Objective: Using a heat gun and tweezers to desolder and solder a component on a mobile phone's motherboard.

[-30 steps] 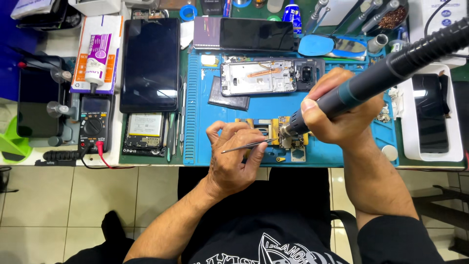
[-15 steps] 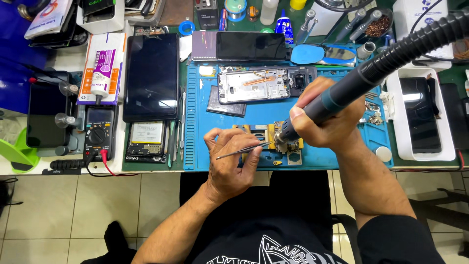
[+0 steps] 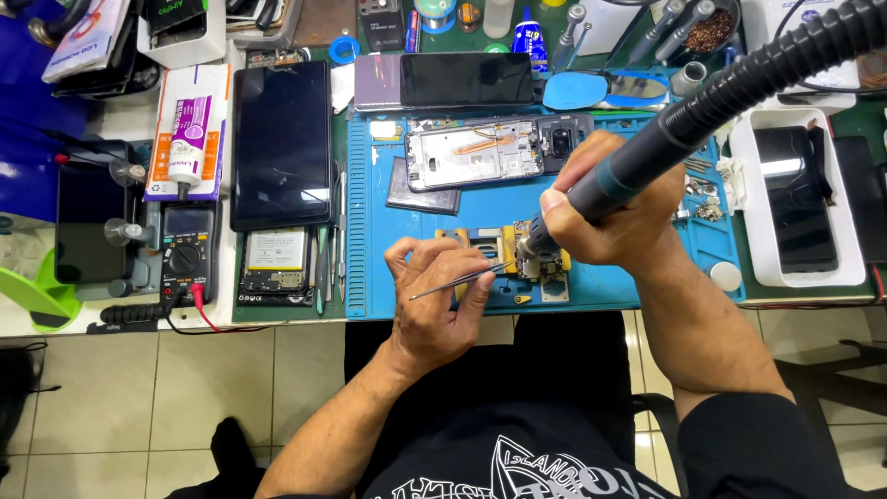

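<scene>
My right hand (image 3: 605, 208) grips a black hot-air wand (image 3: 647, 157) with a ribbed hose, its nozzle pointing down at a small circuit board clamped in a yellow holder (image 3: 517, 254) on the blue work mat (image 3: 397, 249). My left hand (image 3: 434, 296) holds thin metal tweezers (image 3: 457, 280), their tips reaching toward the same board. An opened phone frame (image 3: 476, 152) lies on the mat behind the holder.
A dark tablet (image 3: 282, 143), a multimeter (image 3: 188, 249) with red lead, a phone battery board (image 3: 275, 263) and a glue tube (image 3: 189, 139) lie at the left. A white tray (image 3: 855, 263) with a phone stands at the right. Bottles and tools crowd the back edge.
Both hands stay at the clamped board with only slight shifts. The camera view has drifted, so the bench sits a little lower in the picture.
</scene>
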